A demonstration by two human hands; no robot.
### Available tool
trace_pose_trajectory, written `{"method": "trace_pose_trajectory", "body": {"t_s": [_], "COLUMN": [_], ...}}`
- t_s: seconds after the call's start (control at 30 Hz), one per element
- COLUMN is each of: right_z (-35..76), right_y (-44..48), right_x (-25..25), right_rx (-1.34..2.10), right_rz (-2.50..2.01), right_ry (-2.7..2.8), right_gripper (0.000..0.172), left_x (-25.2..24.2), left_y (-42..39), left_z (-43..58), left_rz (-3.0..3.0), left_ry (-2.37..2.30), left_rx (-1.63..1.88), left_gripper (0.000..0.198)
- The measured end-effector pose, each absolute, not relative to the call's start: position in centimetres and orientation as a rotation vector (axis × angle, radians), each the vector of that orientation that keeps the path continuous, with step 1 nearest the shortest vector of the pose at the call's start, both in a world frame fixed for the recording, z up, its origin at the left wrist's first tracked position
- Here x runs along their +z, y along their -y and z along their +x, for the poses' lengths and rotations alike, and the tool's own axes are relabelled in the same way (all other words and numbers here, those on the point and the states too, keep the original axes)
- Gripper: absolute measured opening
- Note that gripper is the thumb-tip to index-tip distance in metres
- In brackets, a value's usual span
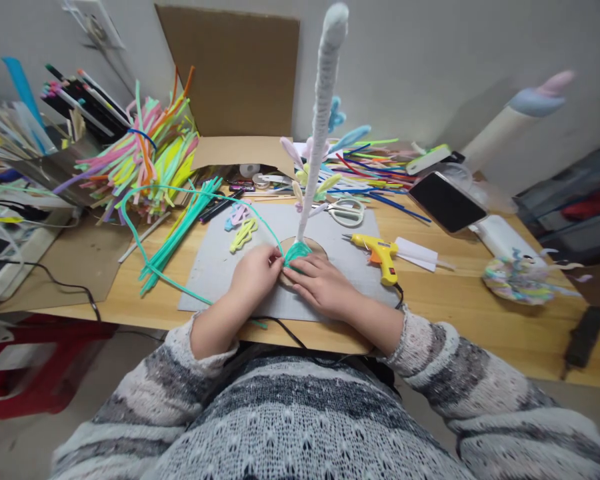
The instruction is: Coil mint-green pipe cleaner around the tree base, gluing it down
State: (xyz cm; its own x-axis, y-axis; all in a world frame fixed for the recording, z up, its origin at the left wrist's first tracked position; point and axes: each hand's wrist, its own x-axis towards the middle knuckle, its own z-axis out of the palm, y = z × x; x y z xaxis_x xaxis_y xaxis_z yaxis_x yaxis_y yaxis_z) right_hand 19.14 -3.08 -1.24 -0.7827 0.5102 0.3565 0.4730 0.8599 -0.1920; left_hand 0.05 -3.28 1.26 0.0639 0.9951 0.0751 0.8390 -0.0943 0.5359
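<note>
A tall white pipe-cleaner stem (pixel 323 107) rises from a round cardboard disc (pixel 316 245) on a grey mat (pixel 215 267). Teal pipe cleaner is coiled round its base (pixel 297 252). My left hand (pixel 254 273) pinches the long teal pipe cleaner (pixel 135 233) right at the coil; the strand loops away to the left. My right hand (pixel 321 283) lies on the disc with its fingers pressed against the coil. Small pastel petals (pixel 300 163) are attached halfway up the stem.
A yellow glue gun (pixel 380 257) lies right of the mat, scissors (pixel 347 212) behind it. Bundles of coloured pipe cleaners (pixel 145 160) fill the back left, a cardboard box (pixel 235 80) stands behind, a phone (pixel 446 202) and a pastel woven dish (pixel 517 280) sit to the right.
</note>
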Motion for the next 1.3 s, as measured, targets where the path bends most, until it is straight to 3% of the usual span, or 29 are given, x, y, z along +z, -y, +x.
{"method": "trace_pose_trajectory", "body": {"t_s": [0.47,0.9,1.3], "right_z": [19.1,19.1,19.1], "right_y": [3.2,3.2,3.2], "right_x": [-0.9,-1.1,-1.3], "right_rx": [0.174,0.150,0.133], "right_rz": [-0.752,-0.726,-0.727], "right_ry": [2.658,2.653,2.644], "right_gripper": [0.039,0.039,0.040], "left_x": [0.9,0.3,-0.4], "left_y": [8.2,8.5,7.9], "left_z": [1.4,1.1,0.6], "left_rz": [2.514,2.511,2.263], "left_ry": [-1.867,-1.852,-1.795], "left_rx": [0.209,0.250,0.555], "left_gripper": [0.042,0.049,0.049]}}
